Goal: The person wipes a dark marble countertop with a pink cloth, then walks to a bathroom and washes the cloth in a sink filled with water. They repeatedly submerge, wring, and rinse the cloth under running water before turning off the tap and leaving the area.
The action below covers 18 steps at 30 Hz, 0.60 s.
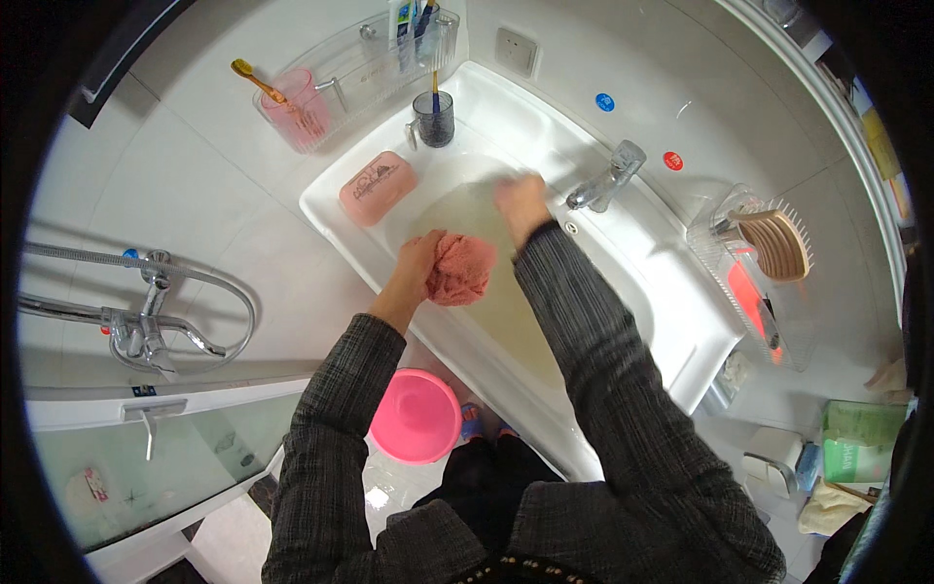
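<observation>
My left hand grips a bunched, coral-pink terry cloth over the near-left side of a white washbasin. Cloudy water stands in the bowl. My right hand is blurred by motion above the far part of this water, left of the chrome faucet. Its fingers look curled, but whether they hold anything is hidden by the blur. On the basin's left ledge lies a pink soap box with a printed picture. Behind it stands a dark ribbed mug with a toothbrush in it.
A clear wall shelf holds a pink cup and toothpaste. Another rack at right carries a hairbrush. A pink bucket sits on the floor by my feet. Shower fittings are on the left wall.
</observation>
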### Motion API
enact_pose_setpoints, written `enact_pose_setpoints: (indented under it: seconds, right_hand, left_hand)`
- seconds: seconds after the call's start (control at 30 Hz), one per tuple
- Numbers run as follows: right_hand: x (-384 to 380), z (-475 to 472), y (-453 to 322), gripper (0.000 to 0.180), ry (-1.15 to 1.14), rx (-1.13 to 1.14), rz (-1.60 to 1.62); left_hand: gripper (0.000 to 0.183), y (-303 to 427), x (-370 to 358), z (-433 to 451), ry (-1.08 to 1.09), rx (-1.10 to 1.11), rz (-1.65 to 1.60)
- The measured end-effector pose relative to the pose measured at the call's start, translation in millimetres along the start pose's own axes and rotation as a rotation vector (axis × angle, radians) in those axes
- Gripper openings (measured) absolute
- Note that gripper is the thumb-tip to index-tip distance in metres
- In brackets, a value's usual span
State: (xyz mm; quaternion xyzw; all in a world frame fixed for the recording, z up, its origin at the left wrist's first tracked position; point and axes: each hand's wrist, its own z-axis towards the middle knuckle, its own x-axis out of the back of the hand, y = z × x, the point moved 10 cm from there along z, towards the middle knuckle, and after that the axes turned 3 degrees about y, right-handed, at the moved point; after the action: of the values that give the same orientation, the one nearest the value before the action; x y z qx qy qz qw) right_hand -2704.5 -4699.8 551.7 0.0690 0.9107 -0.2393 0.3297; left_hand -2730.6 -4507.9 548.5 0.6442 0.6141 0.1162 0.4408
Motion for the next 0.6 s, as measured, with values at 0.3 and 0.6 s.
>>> enact_pose_setpoints:
  seconds: [0.3,0.6]
  right_hand:
    - [23.2,20.2,34.5,0.025,-0.245,-0.105,-0.644]
    - [80.8,-91.3,6.3,0.053,-0.513,-0.317,-0.472]
  left_hand:
    - [0.031,1.1,26.3,-0.8,0.053,-0.015,-0.046]
    - [0.034,-26.3,-84.9,12.8,-0.312,0.135,-0.234]
